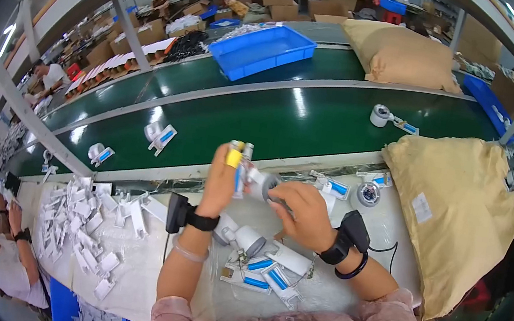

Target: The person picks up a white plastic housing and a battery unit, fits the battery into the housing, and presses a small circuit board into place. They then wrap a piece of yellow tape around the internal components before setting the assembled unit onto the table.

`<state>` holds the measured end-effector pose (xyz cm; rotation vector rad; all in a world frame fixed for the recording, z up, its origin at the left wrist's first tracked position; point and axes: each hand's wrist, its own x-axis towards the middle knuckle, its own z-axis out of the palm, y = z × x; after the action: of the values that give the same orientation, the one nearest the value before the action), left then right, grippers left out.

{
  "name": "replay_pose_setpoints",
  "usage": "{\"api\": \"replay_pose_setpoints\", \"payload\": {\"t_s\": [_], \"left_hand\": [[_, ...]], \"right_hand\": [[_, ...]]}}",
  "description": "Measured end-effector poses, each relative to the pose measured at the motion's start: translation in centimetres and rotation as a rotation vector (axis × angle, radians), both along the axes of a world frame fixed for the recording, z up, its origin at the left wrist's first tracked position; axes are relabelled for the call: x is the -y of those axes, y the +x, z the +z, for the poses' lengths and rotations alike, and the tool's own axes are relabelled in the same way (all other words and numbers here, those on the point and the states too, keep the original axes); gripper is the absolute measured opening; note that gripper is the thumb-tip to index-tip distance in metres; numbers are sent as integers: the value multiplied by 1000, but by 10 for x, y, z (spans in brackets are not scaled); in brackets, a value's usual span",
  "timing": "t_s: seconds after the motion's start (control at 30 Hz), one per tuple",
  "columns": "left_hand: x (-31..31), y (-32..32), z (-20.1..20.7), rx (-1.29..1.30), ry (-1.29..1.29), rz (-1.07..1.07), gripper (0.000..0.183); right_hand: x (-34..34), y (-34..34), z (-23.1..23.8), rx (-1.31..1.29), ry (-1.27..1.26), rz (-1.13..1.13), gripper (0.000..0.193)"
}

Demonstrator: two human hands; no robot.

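My left hand [220,180], with yellow wraps on its fingertips, is closed around the white casing with a blue strip of a round-headed white device [255,182]. My right hand [305,212] pinches the grey rim of that device's round head. Just below my hands lie more white round-headed devices [250,240] and casings with blue strips [258,281] on the plastic-covered table. Close to the right hand, another casing [332,185] and a round head with its inside showing [368,194] rest on the table. My fingers hide part of the held device.
A pile of white plastic covers [81,221] lies at left. Beyond the table runs a green conveyor belt [237,115] carrying several similar devices [160,138]. A blue tray [262,51] stands across it. A large tan sack [453,214] flanks me at right; a person [11,251] sits at left.
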<state>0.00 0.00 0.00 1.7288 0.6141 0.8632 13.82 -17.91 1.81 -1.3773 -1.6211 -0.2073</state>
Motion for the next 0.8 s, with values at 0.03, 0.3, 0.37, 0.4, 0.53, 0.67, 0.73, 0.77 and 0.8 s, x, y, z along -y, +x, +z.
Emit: {"api": "replay_pose_setpoints", "payload": {"t_s": [0.03,0.3,0.37,0.4,0.53,0.67,0.73,0.77,0.8], "left_hand": [[-12,-1,0,139,-203,-48,40],[-18,-11,-10,-72,202,429,44],[-9,-15,8,-192,267,268,45],[-5,-17,16,-171,205,266,45],[-12,-15,10,-102,205,210,39],[-11,-19,10,-131,314,186,35],[-9,-14,8,-140,341,188,35],[-9,-15,8,-167,370,199,34],[-8,-8,6,-120,380,192,35]], "right_hand": [[-2,-3,1,-21,-21,9,23],[3,13,-2,-75,-74,14,19],[2,16,-3,-150,-143,29,24],[-1,16,-1,-144,-145,31,24],[-25,49,15,25,-236,-151,40],[-62,126,45,171,-321,-378,40],[-74,188,41,252,-468,-559,39],[-79,218,39,127,-584,-581,41],[-76,265,28,194,-608,-619,45]]}}
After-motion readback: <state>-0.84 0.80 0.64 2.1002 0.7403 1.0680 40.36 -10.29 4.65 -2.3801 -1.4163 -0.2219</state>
